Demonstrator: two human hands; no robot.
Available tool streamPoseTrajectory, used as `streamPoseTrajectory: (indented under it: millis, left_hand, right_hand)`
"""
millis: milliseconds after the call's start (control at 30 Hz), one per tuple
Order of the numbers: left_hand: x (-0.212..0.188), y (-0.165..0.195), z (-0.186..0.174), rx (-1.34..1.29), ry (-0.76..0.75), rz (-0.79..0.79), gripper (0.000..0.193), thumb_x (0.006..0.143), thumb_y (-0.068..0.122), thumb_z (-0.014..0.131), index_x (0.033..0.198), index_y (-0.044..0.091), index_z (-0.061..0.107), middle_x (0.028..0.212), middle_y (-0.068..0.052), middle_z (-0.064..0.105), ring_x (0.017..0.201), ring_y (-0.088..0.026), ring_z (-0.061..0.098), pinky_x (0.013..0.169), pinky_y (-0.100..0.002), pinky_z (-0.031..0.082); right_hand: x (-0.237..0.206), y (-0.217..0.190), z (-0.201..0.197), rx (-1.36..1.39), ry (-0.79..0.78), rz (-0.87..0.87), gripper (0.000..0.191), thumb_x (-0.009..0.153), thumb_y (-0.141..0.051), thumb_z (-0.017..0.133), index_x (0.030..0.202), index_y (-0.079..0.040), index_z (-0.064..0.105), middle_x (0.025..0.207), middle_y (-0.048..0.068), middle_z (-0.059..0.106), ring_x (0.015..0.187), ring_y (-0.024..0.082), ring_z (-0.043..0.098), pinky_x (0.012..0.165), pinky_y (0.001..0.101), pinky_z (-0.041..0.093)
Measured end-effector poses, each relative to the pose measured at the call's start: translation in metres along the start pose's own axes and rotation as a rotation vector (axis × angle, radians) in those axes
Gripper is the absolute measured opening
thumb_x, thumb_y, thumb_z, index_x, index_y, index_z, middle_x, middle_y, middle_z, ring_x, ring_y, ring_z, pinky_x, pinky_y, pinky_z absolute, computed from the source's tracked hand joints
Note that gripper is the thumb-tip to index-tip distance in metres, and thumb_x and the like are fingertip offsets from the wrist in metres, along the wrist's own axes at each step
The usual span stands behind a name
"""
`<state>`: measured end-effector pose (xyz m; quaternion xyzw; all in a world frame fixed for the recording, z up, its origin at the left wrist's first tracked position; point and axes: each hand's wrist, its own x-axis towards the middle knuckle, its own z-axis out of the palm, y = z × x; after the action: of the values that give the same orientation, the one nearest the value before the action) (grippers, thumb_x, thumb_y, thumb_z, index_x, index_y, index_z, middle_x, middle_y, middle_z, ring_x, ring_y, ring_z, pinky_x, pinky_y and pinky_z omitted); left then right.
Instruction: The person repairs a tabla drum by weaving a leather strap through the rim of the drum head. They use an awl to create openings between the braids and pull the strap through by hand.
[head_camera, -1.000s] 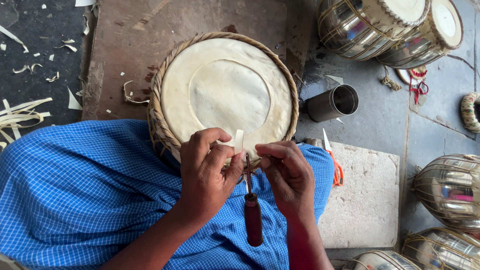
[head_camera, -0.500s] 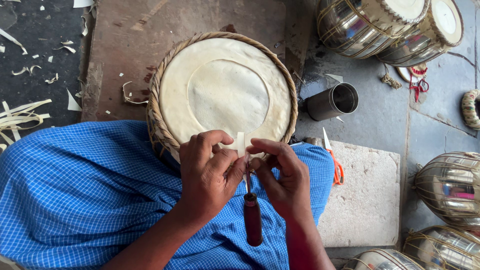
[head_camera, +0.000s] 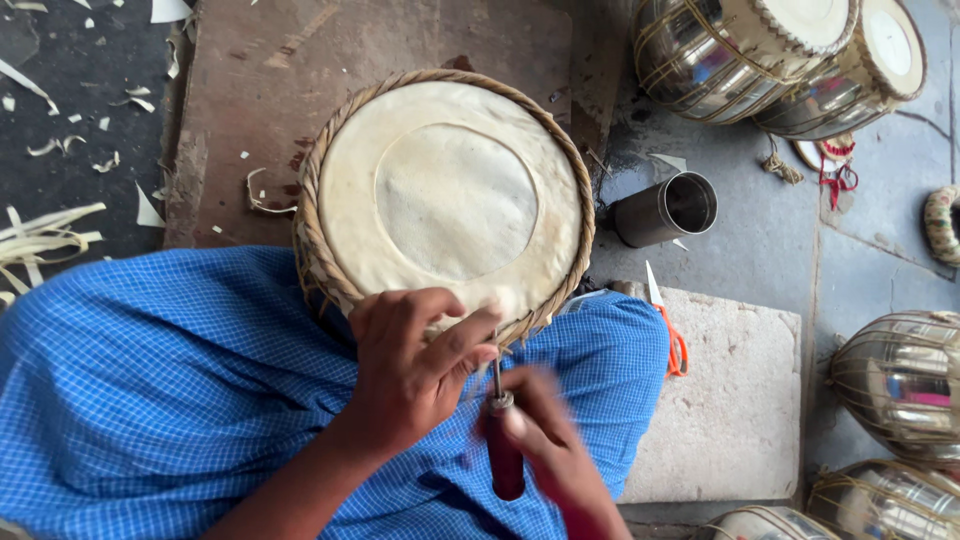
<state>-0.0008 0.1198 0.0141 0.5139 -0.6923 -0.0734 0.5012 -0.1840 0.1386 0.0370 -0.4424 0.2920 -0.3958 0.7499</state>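
Resting on blue-checked lap, drum (head_camera: 445, 195) with pale skin head, woven rim; left hand (head_camera: 410, 375) curled, fingertips pressed on near rim; right hand (head_camera: 545, 440) blurred, closed round red-handled awl (head_camera: 503, 440), metal tip at rim; steel cup (head_camera: 668, 208) beside drum

A grey stone floor (head_camera: 770, 240) is seen beyond the right hand (head_camera: 550, 450). Beside that hand a pale stone slab (head_camera: 730, 410) is laid, with orange-handled scissors (head_camera: 670, 335) on it. Farther off, a steel cup (head_camera: 668, 208) lies tipped. Hide strips (head_camera: 35, 235) are scattered past the left hand (head_camera: 410, 375).
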Motion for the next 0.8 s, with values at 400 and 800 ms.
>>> streamPoseTrajectory:
  millis: [400,800]
  left_hand:
    - [0.038,-0.010,-0.002,0.039,-0.063,0.018,0.007,0.090,0.027,0.075,0.097,0.024,0.076,0.097,0.004,0.059,0.094,-0.021,0.053,0.090,-0.044,0.032]
    - [0.016,0.007,0.000,-0.004,-0.061,0.109,0.022,0.085,0.014,0.077,0.106,0.017,0.068,0.119,0.005,0.068,0.097,-0.020,0.058,0.091,-0.041,0.037]
  right_hand:
    - [-0.134,0.029,-0.058,-0.556,0.349,0.024,0.019,0.089,0.004,0.070,0.095,-0.004,0.055,0.080,0.008,0.063,0.064,0.014,0.063,0.057,0.0251,0.052]
    - [0.009,0.016,-0.036,-0.821,0.519,0.028,0.024,0.089,-0.024,0.081,0.086,-0.002,0.070,0.063,-0.002,0.061,0.055,0.004,0.057,0.048,0.0228,0.045]
